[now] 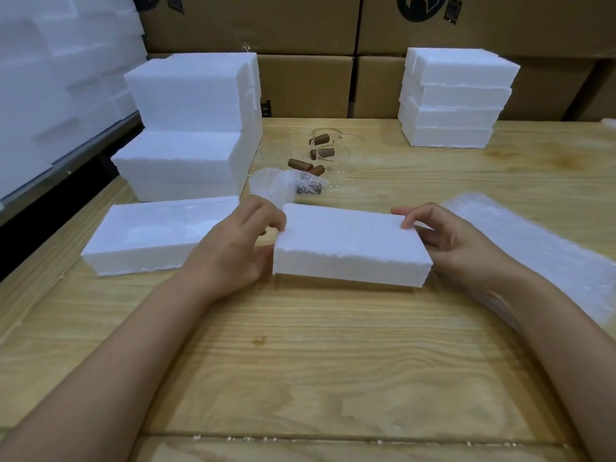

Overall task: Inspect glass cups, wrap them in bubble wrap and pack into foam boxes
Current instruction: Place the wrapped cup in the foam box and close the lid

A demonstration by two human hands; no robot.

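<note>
While foam blocks (50,78) crowd the far left edge beside the table (300,345), a tall stack of foam boxes (190,128) stands on the wood just inside them, its lower tier stepping forward toward the camera. Nearer, a foam tray (146,238) lies flat with shallow hollows showing in its top face. Just right of it the left hand (233,248) is closed on the left end of a foam lid (350,243), thumb against the near side and fingertips curled over the top corner. That lid sits at the middle of the table, its near edge raised slightly with a shadow beneath, its top plain and its front edge ragged. Behind the hand, a bubble-wrapped bundle (283,185) rests on the wood, and past it lie clear glass cups (320,151) with brown cork-like stoppers (300,164) among them; the glass is too faint to count. The right hand (450,241) grips the lid's right end, fingertips on the top far corner and palm against the side. Behind it, well apart, a second stack (456,98) of four foam pieces stands near the table's back edge. Bubble wrap (533,255) stretches along the right side, running under the right forearm. Cardboard cartons (333,61) wall the back.
</note>
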